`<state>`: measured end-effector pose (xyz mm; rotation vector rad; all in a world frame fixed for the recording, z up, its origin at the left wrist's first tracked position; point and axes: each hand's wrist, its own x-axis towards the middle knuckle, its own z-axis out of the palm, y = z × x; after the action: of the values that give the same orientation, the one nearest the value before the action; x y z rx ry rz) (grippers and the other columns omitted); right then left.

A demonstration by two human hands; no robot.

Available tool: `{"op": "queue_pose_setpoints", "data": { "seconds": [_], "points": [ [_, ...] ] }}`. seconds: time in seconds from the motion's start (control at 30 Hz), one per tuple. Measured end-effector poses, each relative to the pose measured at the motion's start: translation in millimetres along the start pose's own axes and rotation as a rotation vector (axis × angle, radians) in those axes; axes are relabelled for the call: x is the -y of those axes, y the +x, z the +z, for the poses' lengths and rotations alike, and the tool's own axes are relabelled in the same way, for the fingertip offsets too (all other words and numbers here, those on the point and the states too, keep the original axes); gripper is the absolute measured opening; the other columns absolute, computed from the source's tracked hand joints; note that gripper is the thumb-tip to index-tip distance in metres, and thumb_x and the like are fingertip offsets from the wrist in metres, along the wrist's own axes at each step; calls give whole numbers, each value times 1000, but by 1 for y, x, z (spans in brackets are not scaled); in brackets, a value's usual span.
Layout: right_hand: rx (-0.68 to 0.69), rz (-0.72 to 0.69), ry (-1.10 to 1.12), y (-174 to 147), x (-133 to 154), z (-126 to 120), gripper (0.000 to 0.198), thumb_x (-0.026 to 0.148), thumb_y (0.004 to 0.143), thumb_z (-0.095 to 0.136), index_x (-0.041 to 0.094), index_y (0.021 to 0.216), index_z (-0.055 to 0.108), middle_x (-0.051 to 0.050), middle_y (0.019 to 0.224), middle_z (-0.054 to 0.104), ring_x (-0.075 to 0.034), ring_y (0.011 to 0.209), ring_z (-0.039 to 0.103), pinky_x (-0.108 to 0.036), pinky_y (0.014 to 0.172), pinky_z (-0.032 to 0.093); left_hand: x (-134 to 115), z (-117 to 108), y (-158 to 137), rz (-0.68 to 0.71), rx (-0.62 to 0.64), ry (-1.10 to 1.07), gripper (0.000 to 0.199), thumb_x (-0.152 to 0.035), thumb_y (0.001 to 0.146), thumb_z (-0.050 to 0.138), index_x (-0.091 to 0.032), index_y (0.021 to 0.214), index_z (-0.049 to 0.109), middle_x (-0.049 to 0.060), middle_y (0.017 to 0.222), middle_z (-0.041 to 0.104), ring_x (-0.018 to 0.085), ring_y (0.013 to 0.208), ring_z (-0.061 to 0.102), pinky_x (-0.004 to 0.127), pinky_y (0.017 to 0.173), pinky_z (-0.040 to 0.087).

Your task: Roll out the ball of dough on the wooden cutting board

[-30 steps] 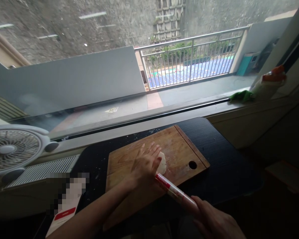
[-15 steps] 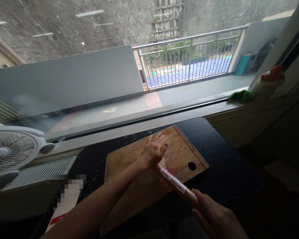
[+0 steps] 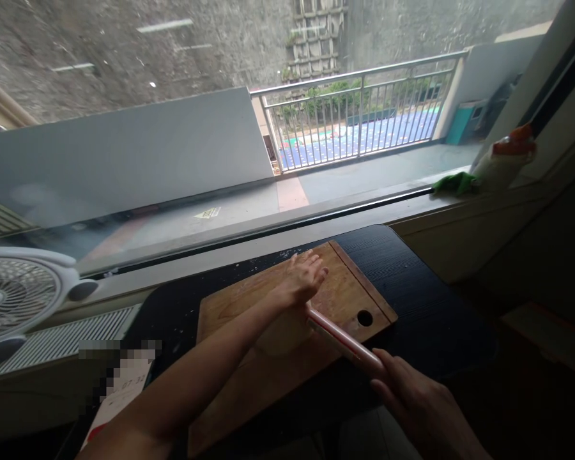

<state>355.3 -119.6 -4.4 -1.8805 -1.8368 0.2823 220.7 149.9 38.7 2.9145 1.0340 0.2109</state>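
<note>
Left hand point(image 3: 304, 278): released, fingers extended and slightly apart, above or on the far half of a cutting board point(image 3: 338, 281); palm and anything beneath hidden. Forearm point(image 3: 230, 345) slanting across the board from lower left.

Right hand point(image 3: 414, 390): clenched round the near end of a slim tube point(image 3: 345, 338), pinkish and glossy, slanting up and leftward; far end just beside the left wrist, over the board, exact contact impossible to tell.

Cutting board: wooden, set askew on a black, round-cornered desk point(image 3: 412, 306); round hole point(image 3: 365, 318) near the right edge; pale specks on the desk behind.

At left: white fan point(image 3: 22, 294), cut by the frame; below, pale printed object point(image 3: 127, 382), partly pixelated.

On the windowsill point(image 3: 259, 245), right end: pale bottle point(image 3: 498, 169) with orange top; green cloth point(image 3: 455, 183) just beside. Beyond the glass: metal railing point(image 3: 360, 115).
</note>
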Motion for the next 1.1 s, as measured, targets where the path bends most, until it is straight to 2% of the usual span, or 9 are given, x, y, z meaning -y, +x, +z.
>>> {"op": "queue_pose_setpoints", "data": {
  "seconds": [0.07, 0.27, 0.33, 0.4, 0.6, 0.7, 0.9, 0.97, 1.1],
  "points": [
    [-10, -25, -9, -3, -2, 5, 40, 31, 92, 39, 23, 131, 36, -5, 97, 64, -17, 77, 66, -25, 65, 53, -1, 0, -1, -9, -27, -5, 48, -42, 95, 21, -18, 124, 52, 6, 135, 49, 22, 133, 31, 49, 109, 22],
    [-79, -118, -12, -12, -9, 21, 43, 31, 91, 36, 23, 134, 37, -5, 91, 64, -15, 69, 65, -22, 58, 52, 4, -16, -84, 92, -50, 44, 42, -35, 94, 27, -22, 126, 51, 4, 134, 50, 22, 134, 30, 49, 111, 15],
    [-123, -122, -22, -9, -11, 20, 42, 33, 92, 33, 22, 132, 40, -5, 91, 64, -15, 71, 65, -22, 58, 51, 8, -17, -91, 123, -24, 55, 42, -36, 93, 30, -22, 126, 51, 4, 136, 48, 23, 134, 28, 49, 111, 14],
    [-163, -113, -53, -3, -12, 16, 42, 36, 93, 31, 22, 131, 42, -6, 91, 65, -15, 71, 65, -23, 58, 51, 11, -13, -76, 123, -6, 49, 43, -38, 94, 29, -23, 127, 50, 4, 137, 47, 23, 135, 27, 49, 111, 15],
    [-146, -10, -134, 4, -10, 3, 41, 40, 93, 34, 23, 130, 42, -5, 92, 65, -15, 69, 65, -23, 53, 51, 4, 3, 10, -40, -18, -1, 46, -41, 94, 24, -19, 122, 53, 5, 133, 51, 23, 132, 33, 48, 107, 25],
    [-97, -58, -86, -6, -9, 10, 42, 37, 92, 36, 23, 132, 40, -5, 92, 65, -15, 70, 65, -23, 58, 52, -1, 1, -3, -29, -59, -12, 45, -38, 95, 23, -19, 121, 55, 4, 132, 53, 21, 131, 34, 46, 109, 23],
    [-29, -138, 15, -14, -9, 18, 45, 33, 90, 41, 24, 134, 36, -4, 93, 65, -15, 73, 65, -21, 61, 52, 8, -12, -85, 108, -17, 36, 44, -36, 95, 26, -20, 130, 48, 4, 141, 42, 22, 135, 26, 46, 112, 14],
    [-1, -124, 11, -10, -9, 12, 43, 34, 90, 42, 24, 132, 38, -4, 95, 65, -15, 76, 65, -22, 63, 53, 11, -11, -78, 107, 10, 41, 45, -38, 95, 25, -20, 130, 47, 5, 141, 42, 22, 135, 25, 46, 112, 14],
    [-32, -25, -42, 1, -11, 1, 40, 35, 92, 40, 23, 130, 40, -5, 96, 66, -16, 77, 66, -23, 63, 52, 5, 3, -17, 49, 65, 29, 49, -44, 94, 22, -21, 126, 51, 4, 138, 46, 23, 134, 29, 48, 110, 20]
  ]
}}
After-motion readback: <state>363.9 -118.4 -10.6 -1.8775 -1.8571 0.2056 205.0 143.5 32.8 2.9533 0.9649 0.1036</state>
